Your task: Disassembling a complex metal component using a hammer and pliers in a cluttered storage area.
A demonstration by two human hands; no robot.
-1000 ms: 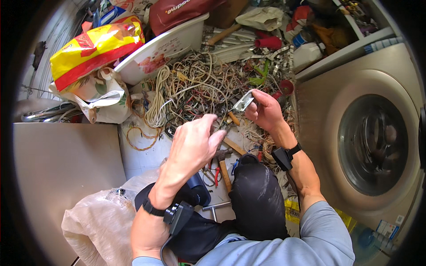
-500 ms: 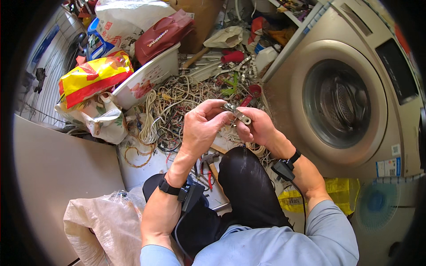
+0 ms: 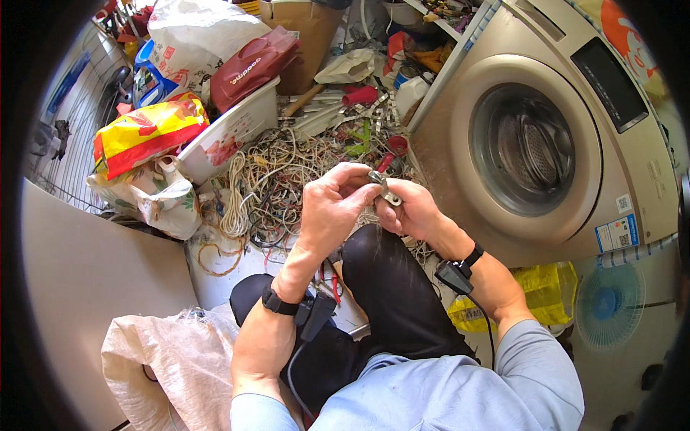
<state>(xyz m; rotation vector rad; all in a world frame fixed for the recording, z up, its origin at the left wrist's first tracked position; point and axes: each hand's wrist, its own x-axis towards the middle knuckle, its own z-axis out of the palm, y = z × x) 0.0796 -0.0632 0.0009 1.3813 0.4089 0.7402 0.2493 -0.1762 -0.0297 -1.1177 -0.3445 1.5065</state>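
Pinching a small metal clip (image 3: 383, 188) between both hands' fingers (image 3: 368, 194)

Tight spot, hemmed in all round.
Wire heap (image 3: 287, 179) ahead, washer (image 3: 532, 144) close rt, panel (image 3: 93, 273) lt, knees (image 3: 388, 287) under; open air above heap only.

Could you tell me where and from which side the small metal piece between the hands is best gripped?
Probably by its free lower-right end, coming from the right: the small metal piece slants that way and the left hand covers its upper end, with the right hand beside it.
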